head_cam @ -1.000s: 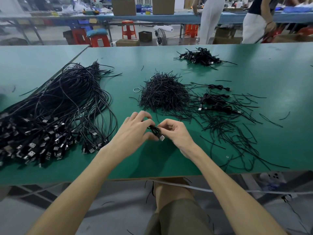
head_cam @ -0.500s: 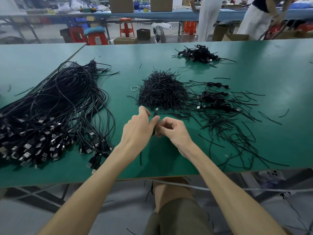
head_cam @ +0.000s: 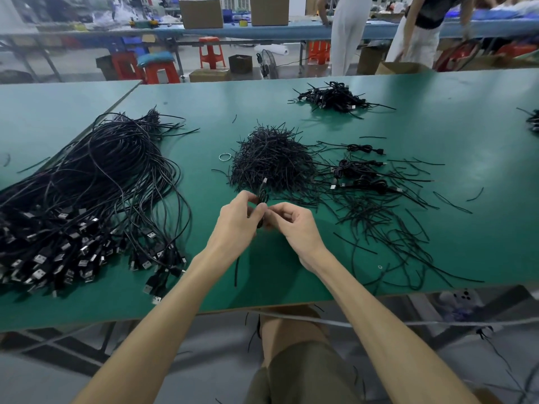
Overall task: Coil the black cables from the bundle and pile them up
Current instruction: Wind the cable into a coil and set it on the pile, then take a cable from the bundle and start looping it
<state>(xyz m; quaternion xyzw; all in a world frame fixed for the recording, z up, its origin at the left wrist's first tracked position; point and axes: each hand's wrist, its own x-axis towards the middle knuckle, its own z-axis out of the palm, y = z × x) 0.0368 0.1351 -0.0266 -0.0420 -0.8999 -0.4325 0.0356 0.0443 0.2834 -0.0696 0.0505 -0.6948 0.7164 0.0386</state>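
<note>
Head view: my left hand (head_cam: 237, 220) and right hand (head_cam: 294, 225) pinch one coiled cable (head_cam: 263, 196) near the front edge of the tabletop (head_cam: 335, 121).
If either pinch slackens, its springy loops could unwind.

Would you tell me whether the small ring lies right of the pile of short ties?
No, the small ring sits just left of the tie pile.

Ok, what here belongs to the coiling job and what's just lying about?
Job: large bundle of loose black cables; small black coiled cable in left hand and right hand; heap of short black ties; far pile of coiled cables.
Lying about: small clear ring; brown cardboard boxes.
</note>
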